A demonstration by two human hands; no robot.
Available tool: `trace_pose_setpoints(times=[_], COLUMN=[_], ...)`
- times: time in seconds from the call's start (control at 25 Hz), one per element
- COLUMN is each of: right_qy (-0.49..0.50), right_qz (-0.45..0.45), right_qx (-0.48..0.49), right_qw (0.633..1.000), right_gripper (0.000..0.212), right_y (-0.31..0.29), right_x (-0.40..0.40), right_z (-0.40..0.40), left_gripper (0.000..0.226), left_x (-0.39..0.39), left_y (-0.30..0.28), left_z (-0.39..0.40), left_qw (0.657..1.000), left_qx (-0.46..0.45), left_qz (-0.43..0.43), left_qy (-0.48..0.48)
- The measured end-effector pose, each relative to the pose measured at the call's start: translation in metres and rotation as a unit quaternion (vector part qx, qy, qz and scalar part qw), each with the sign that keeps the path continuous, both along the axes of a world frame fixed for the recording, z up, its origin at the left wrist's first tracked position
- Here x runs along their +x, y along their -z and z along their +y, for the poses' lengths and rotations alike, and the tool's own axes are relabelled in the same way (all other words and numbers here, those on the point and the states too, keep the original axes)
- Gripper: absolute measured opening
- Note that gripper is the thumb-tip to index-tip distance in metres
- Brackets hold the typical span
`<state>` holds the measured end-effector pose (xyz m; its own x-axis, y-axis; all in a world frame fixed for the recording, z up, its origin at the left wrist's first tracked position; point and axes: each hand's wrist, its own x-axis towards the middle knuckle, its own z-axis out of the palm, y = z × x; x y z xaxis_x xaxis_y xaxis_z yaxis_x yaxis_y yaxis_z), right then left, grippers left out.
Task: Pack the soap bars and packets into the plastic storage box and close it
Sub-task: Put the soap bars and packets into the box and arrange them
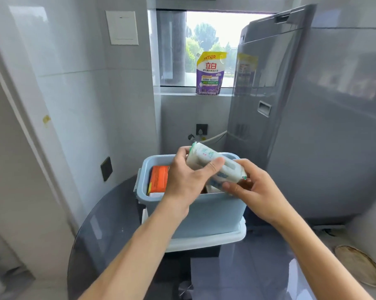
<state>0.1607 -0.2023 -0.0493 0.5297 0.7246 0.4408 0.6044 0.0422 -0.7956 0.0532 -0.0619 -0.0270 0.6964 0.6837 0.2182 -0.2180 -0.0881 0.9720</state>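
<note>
Both hands grip one white soap packet (215, 167) just over the open blue storage box (204, 211): the left hand (187, 178) wraps its far end, the right hand (254, 191) pinches the near-right end; the packing step seems under way; next it likely needs tilting down beside the orange soap bar (159, 180) inside; the white lid (204, 241) lies beneath the box; a purple pouch (209, 72) stands far off on the sill.

Purple detergent pouch (210, 72) on windowsill, grey washing machine (291, 118) right, round glass table (100, 230)
</note>
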Motion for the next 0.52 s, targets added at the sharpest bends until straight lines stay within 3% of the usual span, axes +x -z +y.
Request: trace_pose_setpoints(times=[0.08, 0.2, 0.36, 0.52], right_qy=[0.017, -0.007, -0.009, 0.003], right_qz=[-0.014, -0.03, -0.084, -0.125], right_qx=[-0.051, -0.138, -0.217, -0.198], right_qw=[0.998, 0.99, 0.972, 0.972], right_gripper=[0.036, 0.036, 0.034, 0.035], right_y=[0.001, -0.008, -0.015, -0.005], right_x=[0.014, 0.029, 0.036, 0.023], right_z=[-0.005, -0.003, -0.002, -0.005], left_gripper=[0.042, 0.039, 0.035, 0.041], left_x=[0.002, -0.003, -0.011, -0.021], left_y=[0.013, 0.023, 0.024, 0.032], left_z=[0.01, 0.035, 0.051, 0.038], left_qw=[0.991, 0.951, 0.911, 0.897], left_qx=[0.114, 0.263, 0.345, 0.387], left_qz=[0.067, 0.165, 0.211, 0.208], left_qy=[-0.01, -0.014, 0.076, 0.036])
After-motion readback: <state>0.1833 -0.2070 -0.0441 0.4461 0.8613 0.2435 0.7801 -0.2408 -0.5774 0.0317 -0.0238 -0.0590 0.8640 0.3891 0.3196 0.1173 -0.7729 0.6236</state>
